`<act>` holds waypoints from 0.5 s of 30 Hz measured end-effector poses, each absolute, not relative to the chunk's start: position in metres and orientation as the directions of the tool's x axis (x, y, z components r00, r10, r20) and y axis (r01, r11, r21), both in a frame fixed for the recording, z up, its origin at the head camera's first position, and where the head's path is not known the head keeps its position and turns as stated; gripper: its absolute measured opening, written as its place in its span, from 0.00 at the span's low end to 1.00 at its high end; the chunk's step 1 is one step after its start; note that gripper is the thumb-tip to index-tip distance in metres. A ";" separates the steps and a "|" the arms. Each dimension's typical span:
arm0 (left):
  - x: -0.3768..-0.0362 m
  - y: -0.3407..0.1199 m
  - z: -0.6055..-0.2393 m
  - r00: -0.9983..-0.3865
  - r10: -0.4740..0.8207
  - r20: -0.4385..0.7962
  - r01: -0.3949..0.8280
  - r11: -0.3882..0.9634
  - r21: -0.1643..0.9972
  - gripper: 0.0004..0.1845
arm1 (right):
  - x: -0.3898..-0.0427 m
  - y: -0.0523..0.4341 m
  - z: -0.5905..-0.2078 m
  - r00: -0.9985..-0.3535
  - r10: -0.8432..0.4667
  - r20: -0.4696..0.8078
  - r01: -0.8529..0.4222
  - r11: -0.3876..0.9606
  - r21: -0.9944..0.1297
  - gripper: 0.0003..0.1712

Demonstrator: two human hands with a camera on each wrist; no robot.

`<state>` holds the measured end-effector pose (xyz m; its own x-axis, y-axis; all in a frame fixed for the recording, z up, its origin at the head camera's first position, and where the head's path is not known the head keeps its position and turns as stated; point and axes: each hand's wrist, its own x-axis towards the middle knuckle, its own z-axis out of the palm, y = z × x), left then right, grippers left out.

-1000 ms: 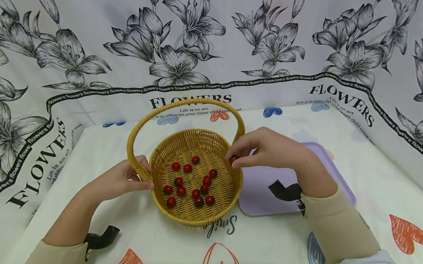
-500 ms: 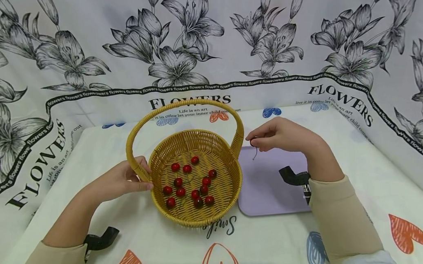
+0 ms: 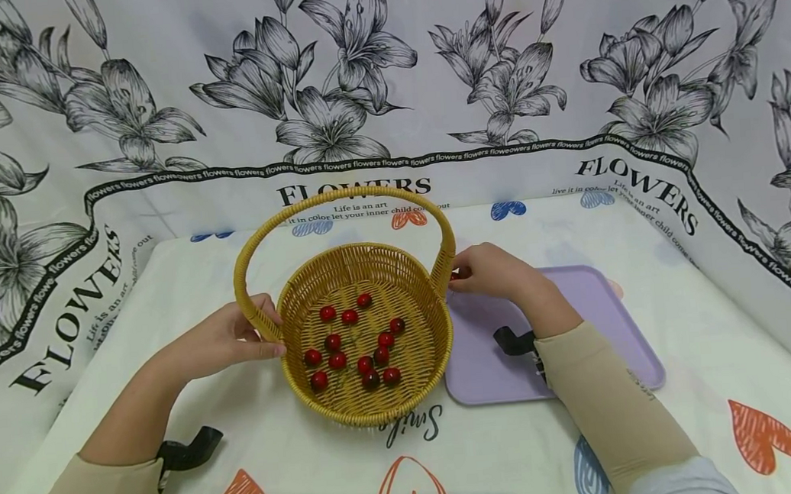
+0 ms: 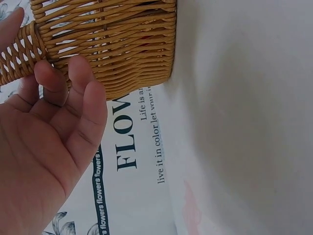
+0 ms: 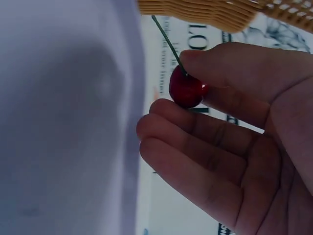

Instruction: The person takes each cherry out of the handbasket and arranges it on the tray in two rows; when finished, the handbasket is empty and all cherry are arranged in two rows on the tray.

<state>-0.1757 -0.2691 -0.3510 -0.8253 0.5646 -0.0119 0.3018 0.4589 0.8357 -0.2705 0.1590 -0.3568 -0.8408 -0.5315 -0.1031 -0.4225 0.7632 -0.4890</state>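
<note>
Eleven cherries (image 3: 352,346) lay in the basket (image 3: 368,402) at the middle of the bench (image 3: 709,401), as far as I could count them from the head view. My left hand (image 3: 226,339) sat at the basket's left side, where the handle (image 3: 337,197) met the rim; its fingers curled round the handle base, thumb on the far side, as the left wrist view showed. My right hand (image 3: 490,271) was at the far left corner of the tray (image 3: 615,339), just right of the basket and close to the handle's right base. It pinched one cherry (image 5: 186,90) between thumb and forefinger, stem (image 5: 167,41) pointing up towards the basket wall, while the other fingers stayed loosely extended below it. That cherry hung over the tray's edge; I could not tell whether it touched the tray. Between the basket and the tray no gap showed. Behind the bench hung a flower-print cloth (image 3: 384,87).
</note>
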 end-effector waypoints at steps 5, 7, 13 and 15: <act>-0.175 -0.269 -0.351 -0.827 0.563 -0.015 0.296 0.457 0.839 0.13 | -0.273 0.152 -0.371 -0.853 -0.515 -0.087 -0.431 0.788 -0.439 0.11; -0.175 -0.269 -0.351 -0.828 0.561 -0.015 0.295 0.458 0.839 0.13 | -0.273 0.150 -0.376 -0.849 -0.525 -0.066 -0.448 0.780 -0.437 0.12; -0.175 -0.269 -0.351 -0.826 0.564 -0.006 0.302 0.450 0.840 0.13 | -0.275 0.147 -0.385 -0.844 -0.537 -0.003 -0.488 0.769 -0.412 0.12; -0.175 -0.269 -0.352 -0.825 0.565 -0.004 0.303 0.448 0.841 0.13 | -0.276 0.147 -0.387 -0.846 -0.533 0.006 -0.487 0.769 -0.414 0.12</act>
<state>-0.1750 -0.2689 -0.3517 -0.8250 0.5651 -0.0039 0.3028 0.4479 0.8413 -0.2760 0.1467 -0.3869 -0.8462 -0.5328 0.0064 -0.4871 0.7688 -0.4144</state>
